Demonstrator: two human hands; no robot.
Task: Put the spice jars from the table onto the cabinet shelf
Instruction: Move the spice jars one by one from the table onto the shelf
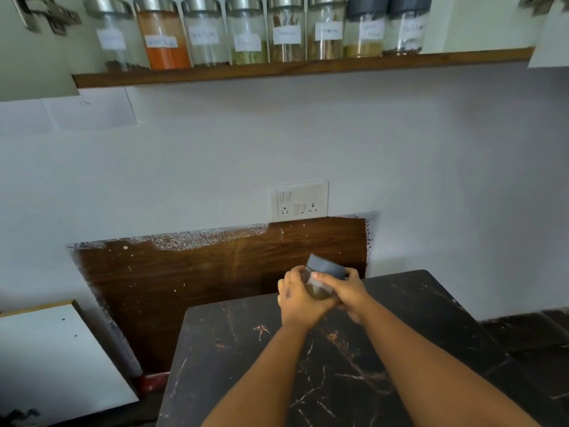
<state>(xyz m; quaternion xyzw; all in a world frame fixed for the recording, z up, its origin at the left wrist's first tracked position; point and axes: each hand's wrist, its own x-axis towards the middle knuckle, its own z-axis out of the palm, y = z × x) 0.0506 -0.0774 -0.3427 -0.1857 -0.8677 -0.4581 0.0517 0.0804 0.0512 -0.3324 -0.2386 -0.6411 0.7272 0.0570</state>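
Head view shows your fingers [318, 276] curled round one spice jar [320, 280], with both hands closed on it from either side. Your left hand [300, 298] wraps the glass body from nine o'clock; your right hand [349, 291] grips from three o'clock, its fingertips lying just under the grey lid [327, 266]. You hold the jar tilted, lid toward twelve o'clock, with a greenish-brown spice low in the glass. It hangs above the far edge of the table [338, 365], clear of the top.

That table is dark marble-patterned stone with pale and rust veins, and your forearms cross it from six o'clock. Beyond it, a scuffed brown wooden panel [215, 272] leans on the white wall [431, 149], with a switch and socket plate [299, 200] just above its top edge. At twelve o'clock the wooden cabinet shelf [301, 67] carries a row of eight labelled jars [246, 32], six with steel lids and two at the right end with dark lids. One jar holds orange powder [166, 53]. A white board [55, 359] lies at eight o'clock.
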